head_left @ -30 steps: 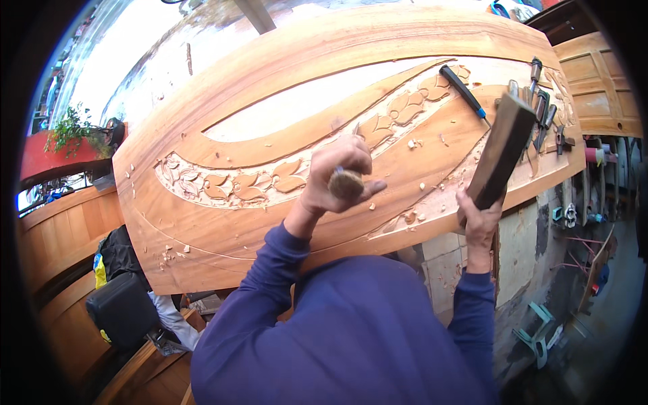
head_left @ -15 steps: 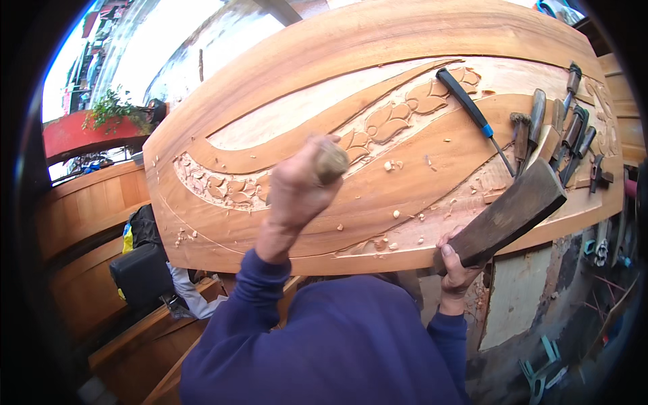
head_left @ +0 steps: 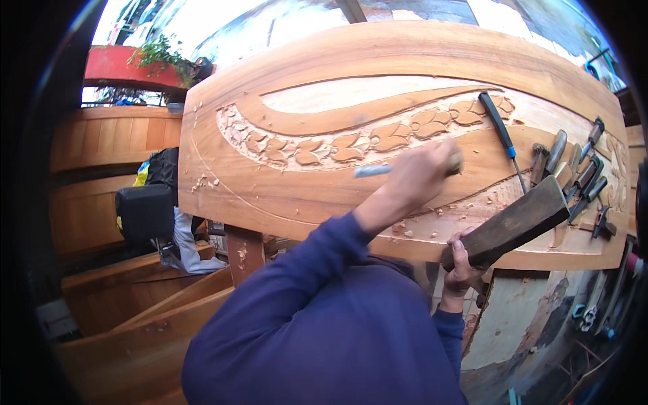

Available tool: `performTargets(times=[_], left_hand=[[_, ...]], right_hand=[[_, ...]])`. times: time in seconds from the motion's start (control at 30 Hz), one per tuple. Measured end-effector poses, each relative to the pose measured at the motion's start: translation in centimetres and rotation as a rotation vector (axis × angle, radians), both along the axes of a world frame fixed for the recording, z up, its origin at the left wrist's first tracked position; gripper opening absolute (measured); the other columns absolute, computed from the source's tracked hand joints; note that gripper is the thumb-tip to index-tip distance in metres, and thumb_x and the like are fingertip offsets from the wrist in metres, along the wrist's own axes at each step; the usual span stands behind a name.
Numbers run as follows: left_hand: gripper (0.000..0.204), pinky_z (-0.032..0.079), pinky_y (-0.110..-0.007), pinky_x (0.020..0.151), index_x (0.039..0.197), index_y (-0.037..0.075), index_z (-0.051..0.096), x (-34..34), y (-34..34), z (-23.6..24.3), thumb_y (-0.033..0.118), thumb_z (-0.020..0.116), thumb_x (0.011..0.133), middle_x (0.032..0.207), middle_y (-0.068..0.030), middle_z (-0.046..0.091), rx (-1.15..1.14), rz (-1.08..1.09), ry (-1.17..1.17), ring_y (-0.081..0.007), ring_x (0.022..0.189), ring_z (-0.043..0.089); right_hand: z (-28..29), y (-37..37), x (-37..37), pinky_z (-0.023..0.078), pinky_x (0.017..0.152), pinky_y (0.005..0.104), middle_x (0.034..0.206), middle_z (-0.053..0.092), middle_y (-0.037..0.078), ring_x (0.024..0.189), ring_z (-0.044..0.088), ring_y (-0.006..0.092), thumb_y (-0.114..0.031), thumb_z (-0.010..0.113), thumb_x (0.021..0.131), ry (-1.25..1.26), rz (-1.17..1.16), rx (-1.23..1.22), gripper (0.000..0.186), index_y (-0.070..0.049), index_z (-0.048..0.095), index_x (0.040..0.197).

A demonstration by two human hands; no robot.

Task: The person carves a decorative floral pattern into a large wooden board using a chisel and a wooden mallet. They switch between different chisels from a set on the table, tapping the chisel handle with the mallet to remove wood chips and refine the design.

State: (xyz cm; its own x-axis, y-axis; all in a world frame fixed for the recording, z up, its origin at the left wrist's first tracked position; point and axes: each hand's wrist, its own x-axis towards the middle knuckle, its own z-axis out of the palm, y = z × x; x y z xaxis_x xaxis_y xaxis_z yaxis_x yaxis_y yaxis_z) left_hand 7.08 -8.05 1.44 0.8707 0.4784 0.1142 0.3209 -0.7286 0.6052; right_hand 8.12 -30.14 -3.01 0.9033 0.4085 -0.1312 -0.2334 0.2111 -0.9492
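Note:
A large carved wooden panel (head_left: pixel 317 206) with a band of relief leaves and flowers (head_left: pixel 343 145) lies before me, scattered with shavings. My left hand (head_left: pixel 418 175) grips a chisel, its wooden handle in my fingers and its grey blade (head_left: pixel 371 171) pointing left over the panel below the band. My right hand (head_left: pixel 460 266) holds a long dark wooden block (head_left: pixel 509 226) at the panel's near edge, tilted up to the right. A long black-handled tool with a blue collar (head_left: pixel 499 125) lies beside the carving, near several chisels (head_left: pixel 580 175) clustered at the right.
At the left are stacked wooden panels (head_left: pixel 108 131), a black padded object (head_left: pixel 145 212) and a red planter (head_left: pixel 111 64) with a green plant. A brown post (head_left: pixel 246 263) stands beneath the panel's left part. Clamps and other hardware (head_left: pixel 594 317) are at the lower right.
My left hand with the chisel has moved rightward along the panel. My right hand has lowered, and the block has tipped from steep to slanting. The view has also shifted.

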Motion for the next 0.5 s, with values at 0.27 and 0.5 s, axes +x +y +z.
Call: performTargets(times=[0.27, 0.5], left_hand=[[0.042, 0.06, -0.049, 0.083, 0.11, -0.001, 0.068, 15.2, -1.0, -5.2, 0.02, 0.085, 0.077, 0.094, -0.0239, 0.074, -0.091, 0.066, -0.128, -0.0405, 0.094, 0.074], [0.027, 0.06, -0.047, 0.088, 0.099, 0.0, 0.075, 19.9, -2.6, -5.0, 0.011, 0.077, 0.075, 0.098, -0.0271, 0.074, -0.144, -0.01, -0.091, -0.0405, 0.1, 0.074]], right_hand=[[0.4, 0.2, -0.3, 0.056, 0.08, 0.0347, 0.098, 0.063, 0.01, 0.083, 0.064, 0.0187, 0.002, 0.07, 0.084, 0.027, -0.029, 0.048, 0.049, -0.001, 0.05, 0.128], [0.2, 0.6, -0.3, 0.056, 0.079, 0.0344, 0.096, 0.063, 0.01, 0.082, 0.064, 0.0194, 0.0, 0.068, 0.086, -0.077, -0.044, 0.026, 0.049, -0.001, 0.05, 0.131]])
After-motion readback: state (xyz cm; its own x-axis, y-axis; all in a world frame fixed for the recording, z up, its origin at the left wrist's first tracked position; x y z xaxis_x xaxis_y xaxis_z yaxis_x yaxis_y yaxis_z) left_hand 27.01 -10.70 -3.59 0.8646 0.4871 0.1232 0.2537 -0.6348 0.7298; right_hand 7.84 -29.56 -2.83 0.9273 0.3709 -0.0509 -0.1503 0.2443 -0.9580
